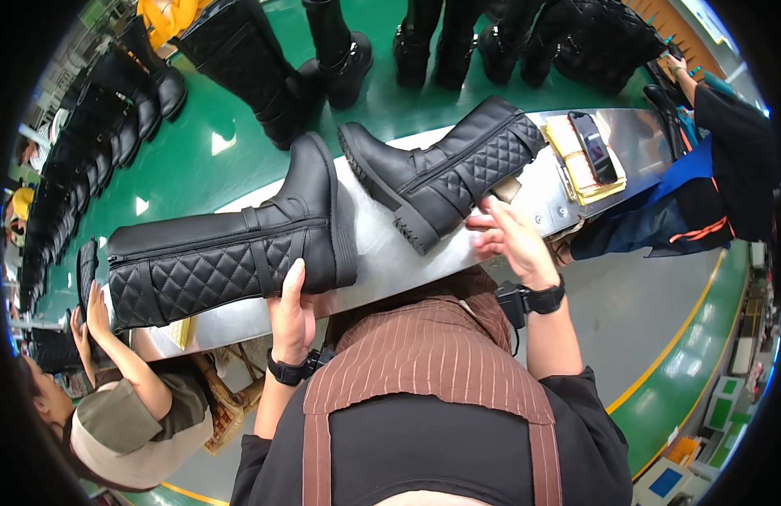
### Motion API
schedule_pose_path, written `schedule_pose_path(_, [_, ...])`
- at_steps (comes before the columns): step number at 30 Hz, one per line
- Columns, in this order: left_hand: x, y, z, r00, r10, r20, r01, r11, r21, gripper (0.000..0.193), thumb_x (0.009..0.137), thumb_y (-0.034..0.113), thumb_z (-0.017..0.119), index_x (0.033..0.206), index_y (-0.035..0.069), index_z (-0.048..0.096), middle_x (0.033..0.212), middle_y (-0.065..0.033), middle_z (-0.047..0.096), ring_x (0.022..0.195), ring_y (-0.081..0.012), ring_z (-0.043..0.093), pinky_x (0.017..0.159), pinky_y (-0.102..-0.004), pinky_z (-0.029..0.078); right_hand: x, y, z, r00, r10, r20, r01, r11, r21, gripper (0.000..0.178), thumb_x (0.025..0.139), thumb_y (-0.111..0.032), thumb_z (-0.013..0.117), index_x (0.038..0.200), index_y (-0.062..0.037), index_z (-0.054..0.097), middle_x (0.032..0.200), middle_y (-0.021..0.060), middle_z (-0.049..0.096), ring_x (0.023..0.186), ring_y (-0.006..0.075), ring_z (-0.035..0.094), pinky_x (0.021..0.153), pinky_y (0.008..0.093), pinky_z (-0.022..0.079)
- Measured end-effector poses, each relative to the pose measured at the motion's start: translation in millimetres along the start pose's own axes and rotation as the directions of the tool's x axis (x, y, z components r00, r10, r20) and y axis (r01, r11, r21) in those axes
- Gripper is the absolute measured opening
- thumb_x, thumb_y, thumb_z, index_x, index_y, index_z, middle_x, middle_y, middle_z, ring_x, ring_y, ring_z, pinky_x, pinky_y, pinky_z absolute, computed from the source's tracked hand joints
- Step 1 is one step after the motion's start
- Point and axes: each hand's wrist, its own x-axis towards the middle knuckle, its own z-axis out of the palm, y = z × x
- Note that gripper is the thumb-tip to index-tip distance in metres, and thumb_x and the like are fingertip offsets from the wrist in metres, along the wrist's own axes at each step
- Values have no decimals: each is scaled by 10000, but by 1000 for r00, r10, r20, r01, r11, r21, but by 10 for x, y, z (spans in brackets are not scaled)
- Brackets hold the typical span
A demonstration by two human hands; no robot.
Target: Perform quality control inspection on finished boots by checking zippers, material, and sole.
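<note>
Two tall black boots with quilted shafts and side zippers lie on their sides on a metal worktop [382, 274]. My left hand [292, 322] grips the left boot [209, 270] by the underside near its ankle, thumb up against the quilting and the other fingers mostly hidden. This boot's sole faces right, its shaft left. Beside the heel and shaft of the right boot [449, 173], my right hand [518, 243] is open, fingers apart and slightly blurred. Its toe points to the upper left. A small beige piece [506, 189] shows between that hand and the shaft.
A phone [593, 148] rests on yellow-edged papers [611, 190] at the right of the worktop. More black boots [340, 59] stand on the green table [209, 135] beyond. One co-worker [129, 413] touches a boot at the left; another person [728, 169] is at the right.
</note>
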Motion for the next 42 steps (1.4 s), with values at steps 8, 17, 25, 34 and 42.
schedule_pose_path(8, [46, -19, 26, 1000, -30, -8, 31, 999, 28, 418, 930, 204, 600, 1291, 17, 500, 1227, -110, 593, 1098, -239, 598, 969, -407, 490, 254, -145, 321, 987, 35, -158, -19, 994, 103, 320, 841, -260, 746, 916, -85, 488, 790, 61, 610, 570, 153, 627, 497, 284, 513])
schedule_pose_path(17, [-35, 255, 230, 978, 207, 30, -207, 941, 266, 333, 897, 48, 639, 1220, -3, 581, 1185, -78, 623, 1059, -158, 602, 941, -320, 480, -272, -349, 954, 726, -684, -70, 662, 723, -196, 175, 855, -97, 700, 979, 17, 652, 768, 49, 657, 597, 76, 575, 457, 217, 434])
schedule_pose_path(25, [81, 255, 363, 978, 122, 171, -209, 488, 847, 343, 795, 187, 741, 1040, -41, 661, 949, -138, 716, 889, -214, 681, 803, -323, 510, -363, -315, 1122, 542, -567, 620, 840, 392, -376, 195, 787, -68, 708, 954, -25, 618, 852, 74, 660, 695, 178, 636, 715, 318, 504])
schedule_pose_path(34, [167, 165, 181, 962, 181, 202, -271, 613, 742, 345, 780, 201, 730, 1013, -45, 667, 923, -162, 713, 869, -233, 686, 781, -315, 509, 402, 71, 1158, 865, -399, 303, 475, 458, -752, 378, 979, -306, 480, 1071, 43, 591, 1097, 211, 611, 1024, 367, 555, 904, 416, 434])
schedule_pose_path(42, [-536, 231, -56, 793, 222, 567, -604, 401, 688, 439, 827, 181, 645, 1228, 38, 539, 1225, -139, 508, 1117, -246, 514, 923, -377, 430, 161, 401, 1315, 866, -398, 303, 334, 911, 242, 669, 943, -132, 601, 1478, 0, 222, 1222, 119, 580, 1065, 125, 572, 936, 261, 449])
